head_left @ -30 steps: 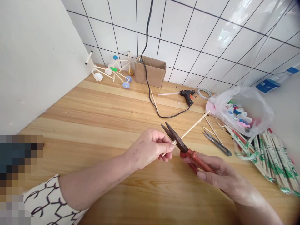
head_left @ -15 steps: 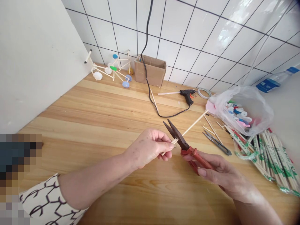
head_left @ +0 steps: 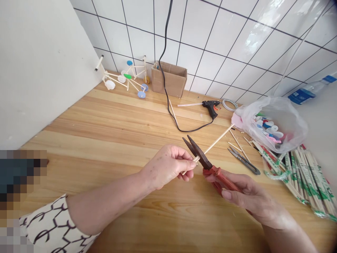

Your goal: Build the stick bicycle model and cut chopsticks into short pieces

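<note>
My left hand point(head_left: 172, 165) pinches thin wooden sticks near their lower ends, thumb on top. One, a long pale chopstick point(head_left: 218, 140), reaches up and right past the blades; a shorter piece lies alongside it in my fingers. My right hand point(head_left: 244, 193) is wrapped round the red handles of a pair of scissors point(head_left: 201, 154) with dark blades. The blades are slightly apart and cross the chopstick just beyond my left thumb. Part of the stick is hidden behind the blade, so whether it is cut through cannot be seen.
A glue gun point(head_left: 210, 108) with its black cord, a tape roll point(head_left: 229, 104) and a cardboard box point(head_left: 170, 80) stand behind. Small stick models point(head_left: 127, 76) are at back left. Right are thread snips point(head_left: 244, 161), a bag of bottle caps point(head_left: 279, 116), wrapped chopsticks point(head_left: 310, 179) and a bottle point(head_left: 306, 92).
The scissor blades have come slightly closer together around the chopstick. Both hands stay almost where they were, and the things on the table have not moved.
</note>
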